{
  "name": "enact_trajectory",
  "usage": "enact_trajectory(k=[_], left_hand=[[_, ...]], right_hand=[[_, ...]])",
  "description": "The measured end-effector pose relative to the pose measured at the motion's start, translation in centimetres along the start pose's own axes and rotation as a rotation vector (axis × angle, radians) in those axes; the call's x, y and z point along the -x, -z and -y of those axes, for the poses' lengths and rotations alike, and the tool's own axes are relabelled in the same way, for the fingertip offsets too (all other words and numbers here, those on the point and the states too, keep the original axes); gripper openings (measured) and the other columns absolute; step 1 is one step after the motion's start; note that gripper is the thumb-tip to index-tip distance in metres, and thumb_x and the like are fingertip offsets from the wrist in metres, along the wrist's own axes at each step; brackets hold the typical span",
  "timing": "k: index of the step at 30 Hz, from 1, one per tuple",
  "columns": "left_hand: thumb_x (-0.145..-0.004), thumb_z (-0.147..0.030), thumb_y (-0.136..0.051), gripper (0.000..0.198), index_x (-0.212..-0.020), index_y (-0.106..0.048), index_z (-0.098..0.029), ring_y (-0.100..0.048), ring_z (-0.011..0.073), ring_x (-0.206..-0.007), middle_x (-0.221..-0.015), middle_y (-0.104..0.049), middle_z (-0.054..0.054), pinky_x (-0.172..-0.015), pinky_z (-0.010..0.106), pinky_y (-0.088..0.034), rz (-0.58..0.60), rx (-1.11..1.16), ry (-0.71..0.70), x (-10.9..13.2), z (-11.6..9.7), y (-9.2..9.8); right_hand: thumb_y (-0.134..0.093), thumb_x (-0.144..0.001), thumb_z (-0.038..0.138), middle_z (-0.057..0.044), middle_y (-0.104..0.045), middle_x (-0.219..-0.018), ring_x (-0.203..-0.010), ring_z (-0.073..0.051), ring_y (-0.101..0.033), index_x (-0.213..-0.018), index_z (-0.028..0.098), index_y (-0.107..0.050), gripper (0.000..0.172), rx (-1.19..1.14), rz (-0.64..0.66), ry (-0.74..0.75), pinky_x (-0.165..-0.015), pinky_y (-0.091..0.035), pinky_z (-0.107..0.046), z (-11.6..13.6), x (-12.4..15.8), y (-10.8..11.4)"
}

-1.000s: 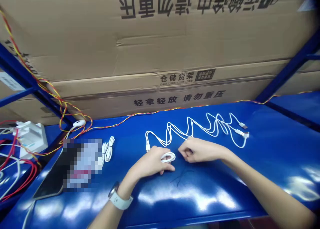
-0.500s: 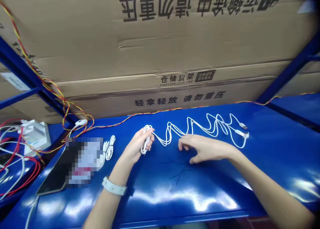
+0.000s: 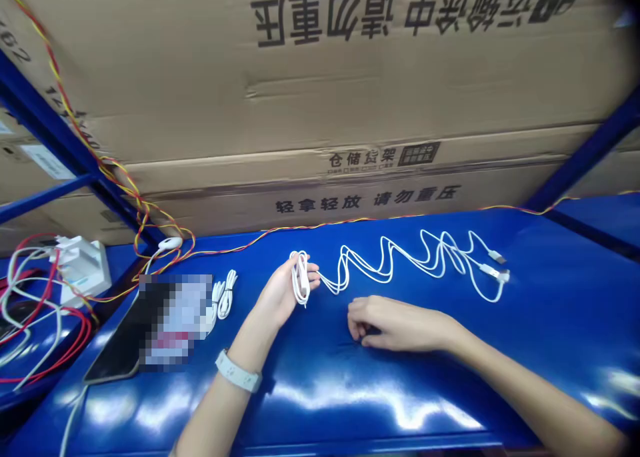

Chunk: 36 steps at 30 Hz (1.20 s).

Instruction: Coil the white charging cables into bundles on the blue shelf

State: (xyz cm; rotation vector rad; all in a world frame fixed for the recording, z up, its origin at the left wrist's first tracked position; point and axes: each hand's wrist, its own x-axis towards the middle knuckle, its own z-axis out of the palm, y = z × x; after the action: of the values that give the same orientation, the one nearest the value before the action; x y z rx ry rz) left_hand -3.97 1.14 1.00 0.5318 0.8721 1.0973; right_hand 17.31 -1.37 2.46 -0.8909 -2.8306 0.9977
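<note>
My left hand (image 3: 280, 294) is raised a little over the blue shelf (image 3: 550, 324), closed on a small coil of white cable (image 3: 301, 278). The rest of that white cable (image 3: 400, 264) snakes in loops to the right across the shelf and ends in plugs (image 3: 495, 264). My right hand (image 3: 387, 324) rests on the shelf in front of the loops, fingers curled inward onto the surface, where thin dark strands lie; whether it pinches one I cannot make out.
Two bundled white cables (image 3: 223, 296) lie left of my left hand beside a blurred phone (image 3: 150, 330). A red-yellow twisted wire (image 3: 140, 210) runs along the back. Large cardboard boxes (image 3: 320, 97) fill the rear. A white charger (image 3: 83, 267) with wires sits at far left.
My left hand lifted the coiled cable from the shelf up and left, holding it upright. My right hand opened, then drew back toward me and curled its fingers on the shelf.
</note>
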Motion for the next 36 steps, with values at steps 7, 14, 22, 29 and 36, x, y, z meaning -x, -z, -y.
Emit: enact_trajectory(k=[7,14,22,29,36], left_hand=[[-0.09,-0.034,-0.042,0.027,-0.097,-0.054,-0.011,-0.065,0.0223,-0.086,-0.101,-0.064,0.015,-0.081,0.037,-0.051,0.086,0.079,0.106,0.3,1.3,-1.1],[-0.09,-0.038,-0.041,0.027,-0.093,-0.054,-0.016,-0.064,0.0171,-0.075,-0.094,-0.064,0.009,-0.059,0.025,-0.048,0.184,0.051,0.123,1.0,3.0,-2.3],[-0.091,-0.041,-0.034,0.036,-0.098,-0.055,-0.013,-0.063,0.0242,-0.09,-0.098,-0.063,0.014,-0.08,0.038,-0.049,0.279,0.142,0.113,1.6,3.2,-3.1],[-0.086,-0.027,-0.044,0.021,-0.101,-0.053,-0.015,-0.06,0.0226,-0.098,-0.111,-0.061,0.013,-0.088,0.038,-0.047,0.219,0.161,0.067,1.3,3.2,-2.7],[-0.075,-0.007,-0.046,0.052,-0.126,-0.041,-0.016,-0.062,0.0219,-0.099,-0.112,-0.062,0.013,-0.09,0.038,-0.047,0.17,0.148,0.023,1.1,3.3,-2.4]], right_hand=[[-0.047,-0.087,0.03,-0.002,-0.061,-0.076,-0.068,-0.014,-0.053,-0.081,0.017,-0.058,0.018,-0.255,-0.489,-0.106,-0.064,-0.041,-0.026,0.2,-1.0,0.0],[-0.055,-0.082,0.036,-0.002,-0.062,-0.078,-0.059,-0.011,-0.054,-0.08,0.018,-0.056,0.018,-0.627,-0.565,-0.167,-0.058,-0.044,-0.025,0.5,-2.4,-2.1],[-0.059,-0.075,0.03,0.002,-0.059,-0.06,-0.05,-0.012,-0.056,-0.077,0.017,-0.053,0.014,-0.8,-0.499,-0.232,-0.051,-0.047,-0.025,-0.7,-2.7,-2.3],[-0.055,-0.071,0.021,0.004,-0.059,-0.056,-0.048,-0.011,-0.056,-0.077,0.018,-0.049,0.009,-0.903,-0.518,-0.254,-0.052,-0.049,-0.025,-0.9,-2.5,-1.8],[-0.062,-0.064,0.02,0.006,-0.056,-0.06,-0.051,-0.01,-0.053,-0.092,0.018,-0.051,0.03,-1.008,-0.524,-0.279,-0.055,-0.047,-0.025,-1.0,-2.4,-1.2]])
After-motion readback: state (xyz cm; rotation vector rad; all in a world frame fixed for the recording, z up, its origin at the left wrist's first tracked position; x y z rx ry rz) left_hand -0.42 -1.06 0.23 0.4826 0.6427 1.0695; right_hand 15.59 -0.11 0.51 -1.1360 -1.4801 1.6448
